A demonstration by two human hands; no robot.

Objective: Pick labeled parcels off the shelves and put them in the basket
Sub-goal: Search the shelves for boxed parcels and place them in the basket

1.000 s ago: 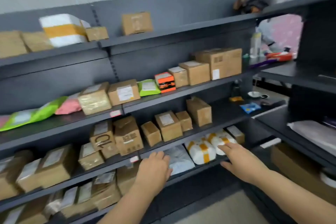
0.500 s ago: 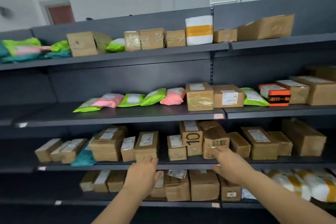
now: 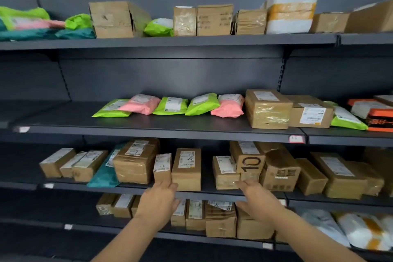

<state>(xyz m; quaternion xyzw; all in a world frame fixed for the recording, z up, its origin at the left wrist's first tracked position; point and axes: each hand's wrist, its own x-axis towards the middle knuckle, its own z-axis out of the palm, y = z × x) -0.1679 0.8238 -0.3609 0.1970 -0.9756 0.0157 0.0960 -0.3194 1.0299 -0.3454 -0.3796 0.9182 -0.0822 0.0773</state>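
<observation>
Your left hand (image 3: 158, 202) and right hand (image 3: 259, 200) reach to the front edge of the third shelf (image 3: 208, 194), fingers loosely spread, holding nothing. Labeled parcels (image 3: 186, 168) crowd every shelf. No basket shows, so no pick looks under way yet.

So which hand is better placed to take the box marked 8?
Probably left. The left hand is at the lower left corner of the 8 box; the right hand is across a gap, by another box.
</observation>
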